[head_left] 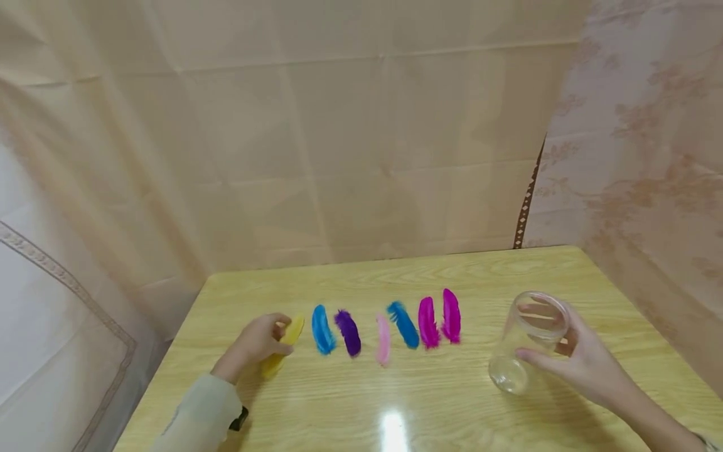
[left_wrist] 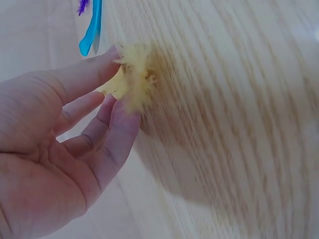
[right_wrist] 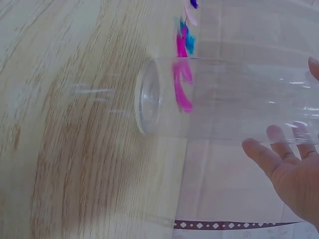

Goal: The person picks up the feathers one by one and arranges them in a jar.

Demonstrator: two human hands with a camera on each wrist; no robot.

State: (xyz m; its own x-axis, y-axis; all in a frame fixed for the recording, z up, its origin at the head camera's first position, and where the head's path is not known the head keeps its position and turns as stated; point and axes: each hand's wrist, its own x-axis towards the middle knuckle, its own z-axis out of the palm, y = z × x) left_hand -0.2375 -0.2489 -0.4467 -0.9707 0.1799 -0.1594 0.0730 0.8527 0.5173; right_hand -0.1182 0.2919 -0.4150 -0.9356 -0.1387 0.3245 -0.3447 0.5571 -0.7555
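Note:
On the left of the table my left hand point(head_left: 257, 344) pinches a yellow feather point(head_left: 292, 331) between thumb and fingers. Its fluffy end point(left_wrist: 137, 74) points toward the camera in the left wrist view, close over the wood. At the right, my right hand point(head_left: 590, 367) holds a clear jar point(head_left: 508, 355) round its upper part, thumb on the near side. The jar's mouth faces up without a lid, and nothing shows inside it. Its base point(right_wrist: 148, 97) is right at the tabletop. Nearest the left hand lies a light blue feather point(head_left: 321, 329).
Between the hands a row continues with a purple feather point(head_left: 349, 333), a pale pink feather point(head_left: 383, 339), a blue feather point(head_left: 404, 325) and two magenta feathers point(head_left: 428, 320). Cloth hangs behind the wooden table point(head_left: 339, 408) and along both sides.

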